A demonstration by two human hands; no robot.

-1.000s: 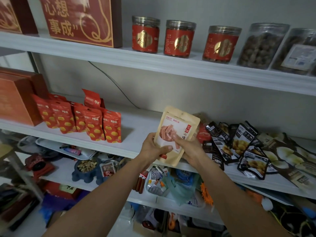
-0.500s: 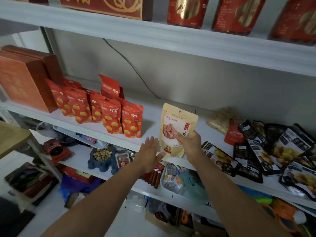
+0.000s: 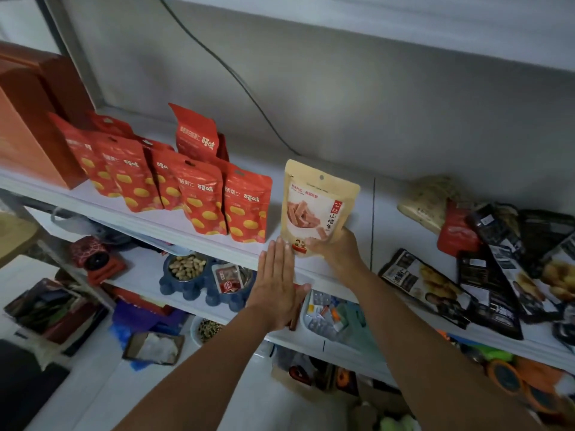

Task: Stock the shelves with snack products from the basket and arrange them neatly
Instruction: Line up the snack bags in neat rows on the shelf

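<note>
Beige pouch (image 3: 317, 209) is being stood upright on the middle shelf (image 3: 385, 225), just beside the red pouches (image 3: 245, 206). It is gripped low by the right hand (image 3: 334, 248), while the left hand (image 3: 277, 284) is held flat (nothing in it). Squaring, then a gentle release, seems called for next.

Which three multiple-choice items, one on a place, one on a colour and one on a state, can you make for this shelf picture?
1. Where does the beige pouch stand?
A) right of the red pouches
B) on an orange box
C) on the floor

2. What colour is the peanut bowl?
A) white
B) blue
C) green

3. How is the left hand?
A) a fist
B) gripping a jar
C) open, fingers straight

Key: 1 A, it stands just beside the red row; 2 B, its wall is blue; 3 C, the fingers lie flat and hold nothing.
</note>
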